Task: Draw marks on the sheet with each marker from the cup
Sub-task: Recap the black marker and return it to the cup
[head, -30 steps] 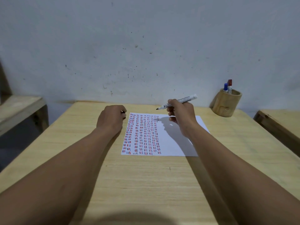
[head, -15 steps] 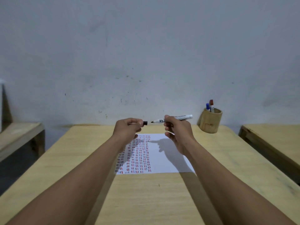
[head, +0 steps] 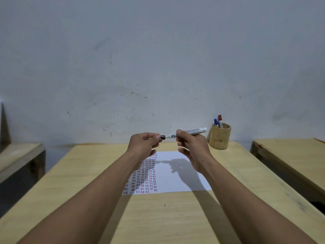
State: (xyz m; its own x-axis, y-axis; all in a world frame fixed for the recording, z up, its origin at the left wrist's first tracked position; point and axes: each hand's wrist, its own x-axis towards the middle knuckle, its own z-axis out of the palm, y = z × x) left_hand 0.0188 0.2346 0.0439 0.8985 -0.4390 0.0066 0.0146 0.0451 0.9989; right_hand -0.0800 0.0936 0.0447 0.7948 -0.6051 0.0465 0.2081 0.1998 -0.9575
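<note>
My right hand (head: 192,147) holds a white-barrelled black marker (head: 190,132) level above the desk, its tip end pointing left. My left hand (head: 145,144) pinches the marker's black cap (head: 162,137), which sits over the tip end. Below both hands lies the white sheet (head: 177,180), its left part filled with columns of short red, blue and black dashes. A round wooden cup (head: 219,137) stands at the back right of the desk with a blue marker (head: 216,122) and a red marker (head: 220,120) upright in it.
The sheet and cup rest on a light wooden desk (head: 158,217) against a pale wall. Another wooden desk (head: 290,155) stands to the right across a narrow gap. A wooden bench (head: 15,159) is at the left.
Both hands rose from the sheet and came together. The left hand brought the cap from the paper's edge onto the marker's tip. The camera tilted up.
</note>
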